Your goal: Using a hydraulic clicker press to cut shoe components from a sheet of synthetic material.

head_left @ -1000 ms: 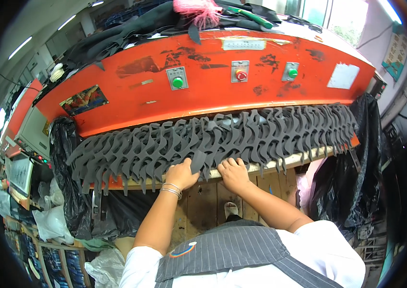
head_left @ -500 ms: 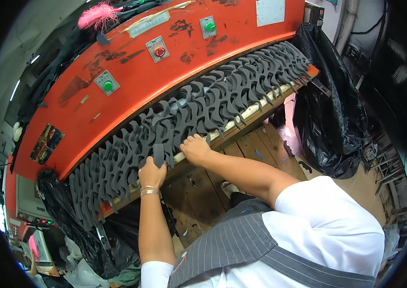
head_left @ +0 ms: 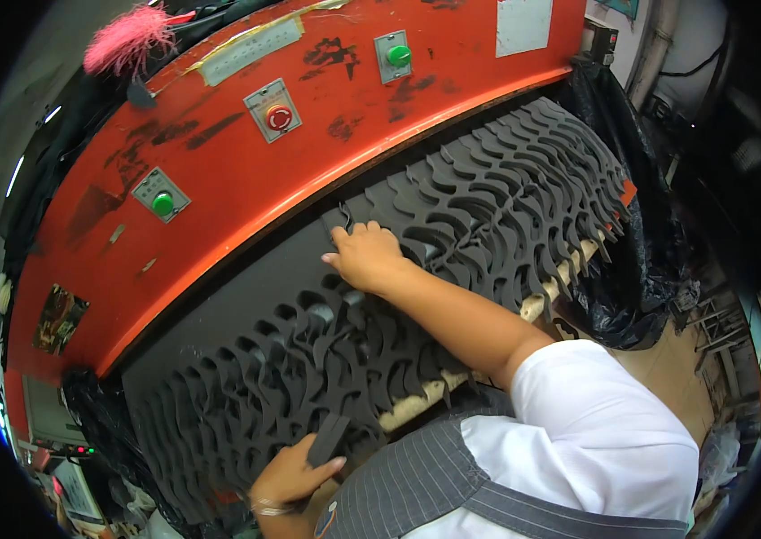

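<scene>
A wide dark grey foam sheet (head_left: 488, 193), cut through into rows of curved crescent strips, lies across the machine bed and hangs over its front edge. My right hand (head_left: 367, 256) is out over the middle of it, fingers bent around foam beside the uncut grey area; the fingertips are partly hidden. Low at the front edge, my left hand (head_left: 295, 472) is closed on a short flat grey foam strip (head_left: 329, 437) that sticks up between thumb and fingers. Loose crescents tangle between the two hands.
Behind the foam rises an orange machine front (head_left: 219, 162) with a red button (head_left: 279, 117) and green buttons (head_left: 399, 56). A plain grey surface (head_left: 237, 287) shows under it. A cream board edge (head_left: 416, 406) runs along the front. Black plastic bags (head_left: 636, 296) hang at both ends.
The foam has shifted toward me, baring plain grey surface behind it. My right hand has moved from the front edge up into the middle; my left hand has come lower and nearer, still with the strip.
</scene>
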{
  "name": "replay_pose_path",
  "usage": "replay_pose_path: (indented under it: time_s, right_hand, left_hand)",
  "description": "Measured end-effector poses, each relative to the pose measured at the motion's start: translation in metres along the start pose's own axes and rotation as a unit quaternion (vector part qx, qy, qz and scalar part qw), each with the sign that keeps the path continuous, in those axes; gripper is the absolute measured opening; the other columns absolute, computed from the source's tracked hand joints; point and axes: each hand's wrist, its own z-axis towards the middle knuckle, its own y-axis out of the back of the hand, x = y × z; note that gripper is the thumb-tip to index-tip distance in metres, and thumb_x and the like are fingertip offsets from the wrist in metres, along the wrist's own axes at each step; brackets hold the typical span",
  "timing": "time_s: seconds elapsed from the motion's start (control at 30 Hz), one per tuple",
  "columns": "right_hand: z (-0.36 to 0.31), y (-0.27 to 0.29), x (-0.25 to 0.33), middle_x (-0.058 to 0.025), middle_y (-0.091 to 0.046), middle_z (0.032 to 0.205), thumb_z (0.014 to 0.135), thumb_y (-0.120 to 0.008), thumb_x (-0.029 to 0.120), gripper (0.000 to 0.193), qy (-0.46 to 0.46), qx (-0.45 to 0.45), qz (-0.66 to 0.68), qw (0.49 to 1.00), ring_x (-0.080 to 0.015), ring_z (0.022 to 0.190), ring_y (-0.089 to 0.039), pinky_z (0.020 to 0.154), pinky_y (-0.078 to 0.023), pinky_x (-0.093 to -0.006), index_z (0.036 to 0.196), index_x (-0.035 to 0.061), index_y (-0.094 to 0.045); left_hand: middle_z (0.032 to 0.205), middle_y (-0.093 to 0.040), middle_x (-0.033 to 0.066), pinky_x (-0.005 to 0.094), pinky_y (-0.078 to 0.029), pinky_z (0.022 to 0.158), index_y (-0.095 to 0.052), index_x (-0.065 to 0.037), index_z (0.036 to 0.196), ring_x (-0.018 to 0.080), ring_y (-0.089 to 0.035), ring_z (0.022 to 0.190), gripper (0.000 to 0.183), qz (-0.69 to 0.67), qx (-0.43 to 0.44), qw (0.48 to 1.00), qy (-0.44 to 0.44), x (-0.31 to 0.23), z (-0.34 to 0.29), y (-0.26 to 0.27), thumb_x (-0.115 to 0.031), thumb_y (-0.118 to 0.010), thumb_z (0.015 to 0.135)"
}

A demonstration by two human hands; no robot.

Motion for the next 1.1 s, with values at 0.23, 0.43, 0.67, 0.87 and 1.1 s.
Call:
replay_pose_path:
  time_s: [0.23, 0.43, 0.67, 0.87, 1.1]
  right_hand:
    - [0.059, -0.074, -0.038, -0.0170, -0.062, 0.090, 0.092, -0.049, 0.039, 0.039, -0.035, -0.084, -0.074, 0.993, -0.0347, 0.086, -0.060, 0.072, -0.046, -0.0435, 0.106, 0.0039, -0.057]
    - [0.046, -0.035, -0.074, -0.0227, -0.065, 0.084, 0.093, -0.050, 0.038, 0.042, -0.108, -0.202, 0.315, 0.921, -0.0369, 0.084, -0.064, 0.074, -0.048, -0.0425, 0.109, -0.0005, -0.057]
    - [-0.048, 0.006, -0.002, -0.0128, -0.062, 0.103, 0.072, -0.080, 0.028, 0.052, 0.066, -0.068, 0.437, 0.895, -0.0209, 0.092, -0.059, 0.082, -0.046, -0.0301, 0.110, -0.0009, -0.060]
    - [-0.067, 0.003, 0.018, -0.0102, -0.060, 0.086, 0.073, -0.078, 0.031, 0.046, 0.100, 0.228, 0.394, 0.885, -0.0218, 0.079, -0.059, 0.070, -0.047, -0.0337, 0.107, 0.0041, -0.065]
    - [-0.043, 0.008, 0.056, -0.0119, -0.063, 0.073, 0.070, -0.078, 0.030, 0.039, 0.139, 0.265, 0.348, 0.888, -0.0230, 0.067, -0.061, 0.063, -0.047, -0.0348, 0.096, 0.0032, -0.068]
  left_hand:
    - [0.080, -0.055, 0.0142, 0.0414, -0.052, 0.076, -0.041, 0.003, 0.117, 0.0244, -0.060, 0.070, 0.051, -0.510, -0.153, 0.762, -0.368, -0.026, 0.048, 0.070, -0.029, -0.061, 0.084]
    - [0.094, -0.056, 0.0089, 0.0380, -0.052, 0.078, -0.046, -0.005, 0.119, 0.0177, -0.058, 0.081, 0.029, -0.615, -0.126, 0.720, -0.297, -0.057, 0.134, 0.079, -0.015, -0.051, 0.093]
    - [0.113, -0.058, 0.0102, 0.0323, -0.051, 0.083, -0.041, -0.004, 0.131, 0.0183, -0.059, 0.093, 0.052, -0.606, -0.122, 0.745, -0.251, -0.065, 0.178, 0.062, -0.019, -0.065, 0.088]
    - [0.099, -0.063, 0.0025, 0.0281, -0.050, 0.082, -0.058, -0.002, 0.107, 0.0134, -0.060, 0.090, 0.044, -0.360, -0.096, 0.901, -0.220, -0.030, 0.143, 0.062, -0.001, -0.079, 0.069]
    - [0.097, -0.063, 0.0030, 0.0280, -0.050, 0.081, -0.058, 0.000, 0.107, 0.0136, -0.060, 0.087, 0.039, -0.393, -0.100, 0.897, -0.176, -0.011, 0.110, 0.092, -0.006, -0.077, 0.074]
